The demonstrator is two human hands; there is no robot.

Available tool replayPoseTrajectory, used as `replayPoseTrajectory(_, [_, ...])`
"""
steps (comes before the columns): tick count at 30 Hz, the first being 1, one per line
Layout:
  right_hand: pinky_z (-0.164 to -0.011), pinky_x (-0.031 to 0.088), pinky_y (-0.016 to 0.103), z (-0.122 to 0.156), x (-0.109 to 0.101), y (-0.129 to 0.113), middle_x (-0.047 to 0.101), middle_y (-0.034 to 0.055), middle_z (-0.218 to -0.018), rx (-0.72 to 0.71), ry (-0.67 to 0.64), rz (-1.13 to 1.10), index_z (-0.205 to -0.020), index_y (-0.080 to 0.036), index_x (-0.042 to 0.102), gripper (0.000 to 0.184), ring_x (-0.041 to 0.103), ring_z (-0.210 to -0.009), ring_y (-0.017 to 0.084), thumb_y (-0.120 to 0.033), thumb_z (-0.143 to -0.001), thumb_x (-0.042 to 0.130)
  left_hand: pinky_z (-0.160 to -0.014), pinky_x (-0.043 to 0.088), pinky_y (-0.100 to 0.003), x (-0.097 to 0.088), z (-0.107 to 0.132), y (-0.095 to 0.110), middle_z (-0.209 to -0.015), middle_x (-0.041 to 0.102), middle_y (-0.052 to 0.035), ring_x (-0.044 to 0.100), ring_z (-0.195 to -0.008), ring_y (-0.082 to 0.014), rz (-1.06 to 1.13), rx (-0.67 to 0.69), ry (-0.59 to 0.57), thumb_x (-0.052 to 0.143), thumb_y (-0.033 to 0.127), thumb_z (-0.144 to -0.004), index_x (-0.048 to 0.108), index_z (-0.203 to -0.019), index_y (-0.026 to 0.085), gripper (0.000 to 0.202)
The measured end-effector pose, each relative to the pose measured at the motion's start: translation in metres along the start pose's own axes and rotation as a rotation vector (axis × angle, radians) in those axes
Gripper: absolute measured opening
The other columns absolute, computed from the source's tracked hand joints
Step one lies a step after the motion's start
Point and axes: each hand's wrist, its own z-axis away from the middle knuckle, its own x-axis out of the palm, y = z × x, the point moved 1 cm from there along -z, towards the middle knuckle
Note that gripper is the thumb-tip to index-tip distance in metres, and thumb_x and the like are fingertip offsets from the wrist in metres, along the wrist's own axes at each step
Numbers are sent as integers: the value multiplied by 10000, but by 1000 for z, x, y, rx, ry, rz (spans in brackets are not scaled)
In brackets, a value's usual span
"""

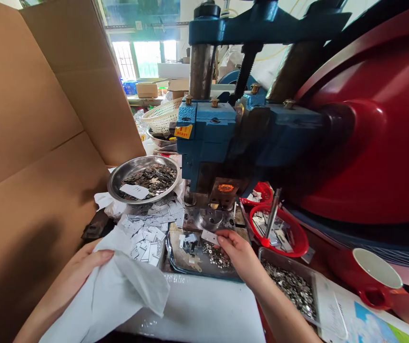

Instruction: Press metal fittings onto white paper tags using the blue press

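Observation:
My left hand [83, 267] is closed on a limp white cloth [118, 286], thumb on top, at the lower left. Between the thumb and fingers of my right hand [236, 251] is a small flat metal plate [209, 237], held just in front of the round die [209, 219] of a blue press [211, 124]. Below that plate, a shallow tray [183, 261] carries small round metal bits and a few little pieces. Beyond the cloth lies a heap of similar metal plates [150, 238].
A steel bowl [113, 188] of dark metal parts stands behind the heap. Red baskets [301, 238] of plates and a bin of metal scraps [290, 286] are at right, near a red mug [369, 276]. Tall cardboard [29, 119] walls off the left; a large red wheel-like part [379, 143] fills the right.

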Motion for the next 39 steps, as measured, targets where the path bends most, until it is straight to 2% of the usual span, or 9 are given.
replayPoseTrajectory(4, [-748, 473, 335, -19, -6, 0, 662, 38, -827, -172, 110, 171, -853, -209, 629, 256, 613, -796, 215, -428, -770, 526, -534, 471, -251, 14, -2, -10, -632, 656, -12, 600, -571, -202, 95, -48, -213, 753, 405, -559, 689, -837, 133, 394])
replayPoseTrajectory(9, [-774, 464, 341, -53, -9, -2, 629, 62, -849, -418, 204, 454, -824, -206, 658, 290, 586, -832, 216, -418, -821, 460, -678, 479, -262, 25, -3, -18, -833, 686, -47, 612, -790, -242, -49, 67, -261, 734, 422, -611, 703, -868, 161, 367])
replayPoseTrajectory(15, [-830, 457, 388, -80, -10, 1, 587, 83, -911, -464, 273, 572, -730, -206, 659, 203, 561, -892, 236, -342, -779, 516, -738, 457, -260, 34, 1, -19, -778, 669, -29, 582, -811, -232, -171, 179, -497, 623, 460, -743, 697, -792, 182, 292])
replayPoseTrajectory(23, [-826, 472, 378, -82, -8, 5, 590, 91, -963, -460, 279, 622, -817, -194, 668, 178, 577, -909, 238, -284, -787, 516, -760, 439, -274, 50, 5, -14, -847, 677, -34, 577, -849, -248, -172, 185, -558, 577, 405, -770, 688, -927, 178, 297])
replayPoseTrajectory(29, [-813, 481, 377, -86, -9, 1, 605, 85, -918, -470, 258, 632, -788, -194, 658, 177, 582, -883, 231, -291, -772, 512, -730, 411, -256, 62, 7, -7, -791, 641, -35, 547, -809, -230, -209, 266, -569, 552, 378, -782, 631, -754, 167, 227])
replayPoseTrajectory(33, [-866, 445, 423, -63, -9, -10, 618, 98, -942, -491, 274, 612, -839, -191, 657, 237, 565, -925, 254, -337, -813, 472, -694, 404, -247, 67, 6, -7, -752, 609, -27, 531, -777, -216, -194, 240, -503, 550, 377, -760, 595, -715, 167, 219])
replayPoseTrajectory(36, [-865, 446, 413, -21, -2, -24, 645, 97, -915, -417, 152, 448, -891, -195, 657, 334, 584, -921, 255, -442, -865, 434, -637, 386, -241, 75, 9, -6, -694, 572, -12, 508, -706, -190, -124, 213, -496, 545, 361, -759, 570, -700, 165, 206])
replayPoseTrajectory(37, [-832, 466, 393, -5, 2, -29, 657, 97, -896, -352, 40, 335, -934, -193, 653, 387, 602, -888, 244, -482, -884, 400, -628, 379, -240, 79, 10, -5, -689, 566, -9, 502, -695, -184, -102, 210, -505, 542, 351, -764, 568, -707, 163, 198])
replayPoseTrajectory(39, [-841, 474, 389, 23, 13, -41, 649, 113, -1060, -277, -303, 146, -1211, -194, 549, 515, 600, -976, 245, -553, -886, 372, -621, 372, -242, 85, 12, -5, -698, 568, -9, 501, -687, -180, -75, 204, -524, 543, 342, -771, 575, -734, 158, 191])
